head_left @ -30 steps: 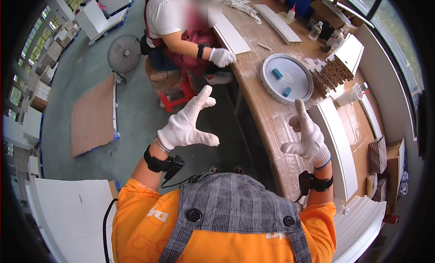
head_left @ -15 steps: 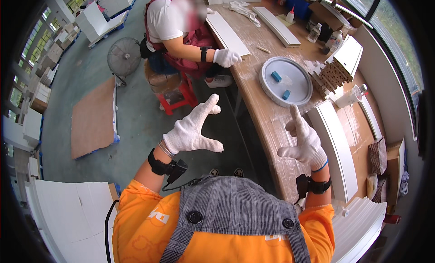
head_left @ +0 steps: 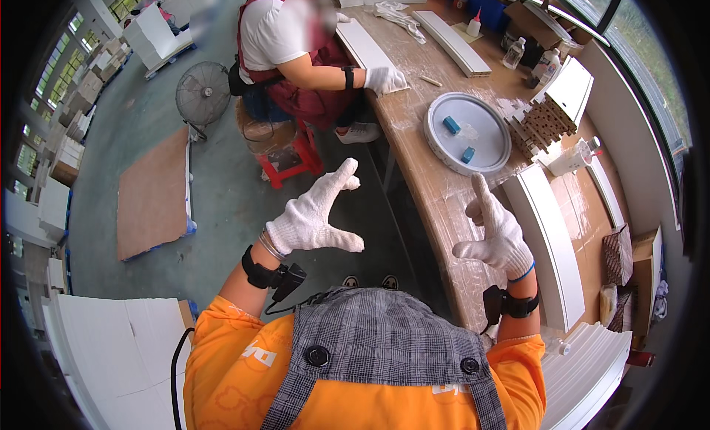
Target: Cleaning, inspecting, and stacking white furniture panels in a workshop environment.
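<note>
My left hand, in a white knit glove, is held up over the floor with thumb and fingers spread and nothing between them. Over the near edge of the workbench hovers my right hand, gloved the same way, its thumb and forefinger wide apart and holding nothing. Just right of it lies a long white panel. Beyond its fingertips sits a round grey lid bearing two small blue blocks, one of them this block.
Across the bench a seated co-worker's gloved hand rests at the end of a white board. Stacked panels with brown edges and a white bottle stand at right. A fan and red stool are on the floor.
The co-worker's gloved hand has moved right and slightly nearer, onto the white board's end. My own hands have barely shifted.
</note>
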The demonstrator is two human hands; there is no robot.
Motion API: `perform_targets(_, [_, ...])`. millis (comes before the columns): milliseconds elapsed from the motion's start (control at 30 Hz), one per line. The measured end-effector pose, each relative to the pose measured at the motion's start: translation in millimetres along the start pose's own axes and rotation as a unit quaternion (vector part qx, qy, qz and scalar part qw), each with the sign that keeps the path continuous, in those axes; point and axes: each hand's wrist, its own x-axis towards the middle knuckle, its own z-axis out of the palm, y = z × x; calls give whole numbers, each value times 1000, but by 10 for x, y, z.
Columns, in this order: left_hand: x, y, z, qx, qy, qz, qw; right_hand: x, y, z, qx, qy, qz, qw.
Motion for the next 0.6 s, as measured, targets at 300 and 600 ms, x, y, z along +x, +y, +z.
perform_targets(300, [15, -13, 26, 5, 1, 14, 1000, 3, -25, 15, 17, -7, 6, 1000])
perform_targets(600, [10, -54, 46, -18, 4, 5, 1000, 0, -19, 12, 20, -10, 8, 1000])
